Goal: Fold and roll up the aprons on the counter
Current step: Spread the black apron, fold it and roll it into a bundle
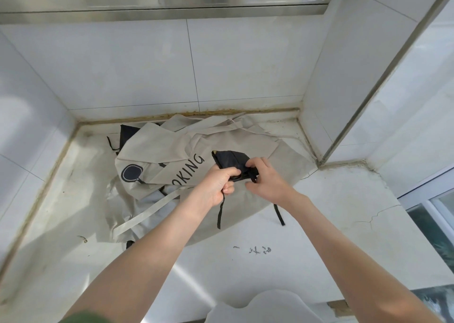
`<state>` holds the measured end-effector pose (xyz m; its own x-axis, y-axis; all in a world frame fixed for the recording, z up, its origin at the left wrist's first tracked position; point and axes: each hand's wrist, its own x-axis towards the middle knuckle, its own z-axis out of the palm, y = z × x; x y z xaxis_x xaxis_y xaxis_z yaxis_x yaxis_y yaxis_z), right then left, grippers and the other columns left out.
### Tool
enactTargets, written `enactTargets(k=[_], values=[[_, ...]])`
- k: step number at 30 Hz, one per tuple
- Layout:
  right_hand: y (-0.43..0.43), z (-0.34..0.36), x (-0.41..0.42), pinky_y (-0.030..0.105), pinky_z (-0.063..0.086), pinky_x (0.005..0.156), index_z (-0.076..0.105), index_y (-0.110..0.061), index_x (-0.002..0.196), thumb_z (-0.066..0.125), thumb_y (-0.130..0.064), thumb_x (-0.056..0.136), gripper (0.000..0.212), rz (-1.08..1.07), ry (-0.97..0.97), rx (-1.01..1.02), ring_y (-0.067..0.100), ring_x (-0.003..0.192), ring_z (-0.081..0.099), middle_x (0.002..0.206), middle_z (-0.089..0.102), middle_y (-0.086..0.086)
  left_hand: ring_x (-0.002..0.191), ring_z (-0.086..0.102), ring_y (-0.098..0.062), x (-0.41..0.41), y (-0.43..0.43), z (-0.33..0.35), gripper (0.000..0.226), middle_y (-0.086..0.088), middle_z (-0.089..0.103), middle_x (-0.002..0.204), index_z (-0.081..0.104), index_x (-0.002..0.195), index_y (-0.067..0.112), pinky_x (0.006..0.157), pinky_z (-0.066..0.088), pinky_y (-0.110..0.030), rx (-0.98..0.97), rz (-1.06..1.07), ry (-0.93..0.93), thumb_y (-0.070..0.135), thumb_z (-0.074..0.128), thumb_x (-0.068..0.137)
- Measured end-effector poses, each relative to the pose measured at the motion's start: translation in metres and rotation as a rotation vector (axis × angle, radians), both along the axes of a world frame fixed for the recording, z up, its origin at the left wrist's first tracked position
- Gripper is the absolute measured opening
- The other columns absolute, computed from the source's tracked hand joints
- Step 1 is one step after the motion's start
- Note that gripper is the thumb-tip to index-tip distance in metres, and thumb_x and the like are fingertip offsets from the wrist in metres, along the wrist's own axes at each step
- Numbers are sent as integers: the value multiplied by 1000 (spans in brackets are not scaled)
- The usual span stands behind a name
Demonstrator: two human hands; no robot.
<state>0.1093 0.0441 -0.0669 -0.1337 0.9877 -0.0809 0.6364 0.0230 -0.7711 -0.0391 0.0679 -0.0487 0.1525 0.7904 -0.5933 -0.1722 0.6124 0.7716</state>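
A small rolled dark apron (229,160) is held above the counter between both hands. My left hand (217,184) grips its near end, and a black strap (220,212) hangs down from that fist. My right hand (266,177) pinches the roll and a strap at its right end; another black strap (279,214) dangles below my right wrist. Under them a beige apron (177,148) printed with black letters and a round black pan mark lies crumpled and spread on the counter. A further dark cloth (127,132) peeks out behind it at the back left.
The white counter (344,212) sits in a tiled alcove with walls on the left, back and right. A steel hood (159,1) hangs overhead. A window (437,214) lies at the right. A beige strap (149,213) trails toward the front left.
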Motion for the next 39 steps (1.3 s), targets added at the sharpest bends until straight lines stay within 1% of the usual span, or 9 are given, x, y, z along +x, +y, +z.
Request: enactTargets(k=[6,12,15,18,20,24,31,36,39], values=[[-3,11,-8,10,35,58,28,-9,95,68,-11,85,41,-266,175,25,7,70,36,84,34,-4,34,24,-8,7,-2,4,17,-4,35,63,49,90,14,37,16,-16,188,-5,109,-3,49,89],[-1,13,10,17,20,38,61,-7,86,52,-17,97,18,-212,359,-476,8,40,27,60,49,0,87,64,-36,0,-14,-10,55,-14,67,112,41,141,20,68,46,-36,871,-436,1025,10,56,89],[-4,3,24,19,17,40,53,-8,69,49,-4,92,24,-200,316,-653,10,43,23,51,39,1,47,63,-25,-6,-27,-40,85,-11,65,123,53,136,23,41,42,-23,1263,-712,1466,3,77,57],[-12,-18,37,21,19,43,48,-8,67,56,0,85,22,-259,235,-768,13,49,23,57,35,3,21,36,-15,-8,-37,-70,87,-12,71,109,68,119,27,32,23,-11,1395,-868,1563,-5,65,38],[-17,-34,43,22,20,45,49,-7,77,57,-3,86,13,-365,189,-803,14,50,24,59,34,4,26,43,-16,-5,-46,-69,86,-17,66,119,63,125,29,32,28,-15,1317,-1010,1565,-2,66,46],[-27,-59,47,27,25,53,54,-6,85,54,-10,87,4,-450,110,-753,18,56,31,70,47,6,80,67,-28,-3,-60,-92,84,-25,0,158,-4,153,23,57,40,-32,914,-1374,1525,-8,40,89],[-54,-77,11,16,31,58,51,-16,86,60,-16,91,11,-149,164,-512,4,68,44,75,50,-6,68,55,-28,14,-71,-105,87,-15,-22,156,-11,152,23,53,39,-32,683,-1419,1337,7,45,88],[-48,-87,11,24,31,60,44,-13,90,60,-22,91,18,-141,88,-501,12,70,42,76,47,-2,121,51,-28,-9,-49,-87,69,4,5,161,17,152,23,84,45,-33,636,-1277,1102,4,43,91],[-42,-88,8,26,30,58,36,-13,91,62,-18,89,26,-27,-76,-528,14,67,39,78,44,0,110,55,-31,-31,-29,-73,42,-12,47,133,43,135,8,85,44,-33,531,-1046,1194,17,51,95]])
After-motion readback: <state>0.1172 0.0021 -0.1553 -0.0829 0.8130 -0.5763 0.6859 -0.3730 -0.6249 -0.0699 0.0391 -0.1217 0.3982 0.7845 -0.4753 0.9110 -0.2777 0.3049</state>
